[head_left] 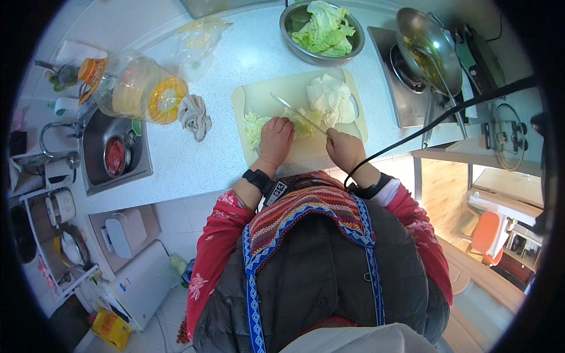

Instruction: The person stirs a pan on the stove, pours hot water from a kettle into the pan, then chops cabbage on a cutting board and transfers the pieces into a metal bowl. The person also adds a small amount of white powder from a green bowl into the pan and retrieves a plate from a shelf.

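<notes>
A kitchen knife (pixel 299 113) is in my right hand (pixel 346 150), whose fingers wrap its handle at the near right of the cream cutting board (pixel 271 91). Its blade points up and left across the board, over a heap of pale green shreds (pixel 307 125). My left hand (pixel 276 141) rests on the board left of the blade, fingers curled and pressed together; what they hold, if anything, is hidden. More light green shreds (pixel 254 130) lie left of that hand. At the board's right side sits a pile of thin whitish slices (pixel 331 97).
A metal bowl (pixel 286 36) of leafy greens (pixel 323 29) stands behind the board. Rightward, a wok (pixel 426 47) sits by the stove (pixel 385 76). To the left are a crumpled cloth (pixel 194 117), a large plastic jug (pixel 132 88) and a sink (pixel 94 162) holding a bowl of red meat (pixel 116 156). A black cable (pixel 447 115) crosses at right.
</notes>
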### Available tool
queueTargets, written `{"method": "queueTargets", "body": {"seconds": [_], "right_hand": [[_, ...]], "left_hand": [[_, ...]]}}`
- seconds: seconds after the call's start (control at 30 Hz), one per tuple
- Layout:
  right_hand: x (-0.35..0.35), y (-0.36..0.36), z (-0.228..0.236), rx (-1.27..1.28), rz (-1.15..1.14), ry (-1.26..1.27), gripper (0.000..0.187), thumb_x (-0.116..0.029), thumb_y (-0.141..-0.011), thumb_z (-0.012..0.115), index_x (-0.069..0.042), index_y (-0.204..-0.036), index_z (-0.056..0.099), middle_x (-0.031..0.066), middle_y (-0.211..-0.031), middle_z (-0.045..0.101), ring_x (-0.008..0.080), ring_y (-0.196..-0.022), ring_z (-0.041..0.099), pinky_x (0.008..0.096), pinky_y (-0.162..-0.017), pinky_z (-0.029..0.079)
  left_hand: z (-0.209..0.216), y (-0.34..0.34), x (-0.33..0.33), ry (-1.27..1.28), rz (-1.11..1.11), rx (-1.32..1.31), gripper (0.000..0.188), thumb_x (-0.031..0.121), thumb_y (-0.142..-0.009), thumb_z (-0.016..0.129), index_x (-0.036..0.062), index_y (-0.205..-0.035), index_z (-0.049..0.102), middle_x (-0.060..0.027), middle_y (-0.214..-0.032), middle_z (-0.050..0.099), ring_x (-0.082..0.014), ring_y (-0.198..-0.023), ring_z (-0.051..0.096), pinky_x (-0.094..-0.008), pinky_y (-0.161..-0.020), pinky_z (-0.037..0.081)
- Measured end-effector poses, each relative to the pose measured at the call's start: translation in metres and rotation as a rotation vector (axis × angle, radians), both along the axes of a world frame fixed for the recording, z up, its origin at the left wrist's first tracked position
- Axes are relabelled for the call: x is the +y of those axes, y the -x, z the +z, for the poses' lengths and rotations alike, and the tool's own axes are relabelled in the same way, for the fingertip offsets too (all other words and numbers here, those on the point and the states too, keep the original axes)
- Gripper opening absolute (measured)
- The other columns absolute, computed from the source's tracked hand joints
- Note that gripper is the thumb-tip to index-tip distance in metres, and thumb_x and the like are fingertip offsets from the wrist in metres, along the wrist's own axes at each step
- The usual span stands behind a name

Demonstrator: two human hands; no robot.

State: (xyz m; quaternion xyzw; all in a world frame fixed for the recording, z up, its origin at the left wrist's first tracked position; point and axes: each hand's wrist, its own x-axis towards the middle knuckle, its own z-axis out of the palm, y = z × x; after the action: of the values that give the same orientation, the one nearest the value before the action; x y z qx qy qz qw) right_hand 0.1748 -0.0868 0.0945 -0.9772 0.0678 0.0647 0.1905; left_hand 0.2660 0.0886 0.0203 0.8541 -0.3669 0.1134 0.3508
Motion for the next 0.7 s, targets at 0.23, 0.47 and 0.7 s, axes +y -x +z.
{"method": "queueTargets", "body": {"seconds": [0.23, 0.47, 0.7], "right_hand": [[0.010, 0.000, -0.007, 0.079, 0.041, 0.079, 0.012, -0.016, -0.082, 0.045, -0.007, -0.083, 0.053, 0.0156, -0.065, 0.060, 0.0330, -0.061, 0.060, 0.0446, -0.056, 0.047], [0.010, -0.019, -0.021, -0.009, -0.013, -0.006, 0.015, -0.019, -0.083, 0.045, -0.006, -0.083, 0.053, 0.0168, -0.063, 0.059, 0.0360, -0.062, 0.059, 0.0464, -0.057, 0.046], [0.015, 0.006, 0.002, 0.069, 0.058, 0.051, 0.015, -0.018, -0.082, 0.045, -0.006, -0.081, 0.053, 0.0168, -0.064, 0.059, 0.0340, -0.062, 0.060, 0.0456, -0.058, 0.047]], "left_hand": [[-0.005, -0.002, 0.002, -0.026, -0.033, -0.012, 0.013, 0.012, -0.072, 0.059, 0.0045, -0.082, 0.057, -0.0094, -0.089, 0.055, -0.0286, -0.087, 0.051, -0.0395, -0.073, 0.042], [-0.007, 0.000, 0.005, 0.046, -0.075, 0.032, 0.014, 0.010, -0.072, 0.059, 0.0041, -0.084, 0.056, -0.0108, -0.087, 0.054, -0.0299, -0.086, 0.050, -0.0404, -0.074, 0.042], [-0.013, 0.001, 0.007, 0.032, -0.048, -0.002, 0.014, 0.011, -0.071, 0.060, 0.0058, -0.084, 0.055, -0.0103, -0.088, 0.051, -0.0292, -0.085, 0.050, -0.0403, -0.074, 0.041]]}}
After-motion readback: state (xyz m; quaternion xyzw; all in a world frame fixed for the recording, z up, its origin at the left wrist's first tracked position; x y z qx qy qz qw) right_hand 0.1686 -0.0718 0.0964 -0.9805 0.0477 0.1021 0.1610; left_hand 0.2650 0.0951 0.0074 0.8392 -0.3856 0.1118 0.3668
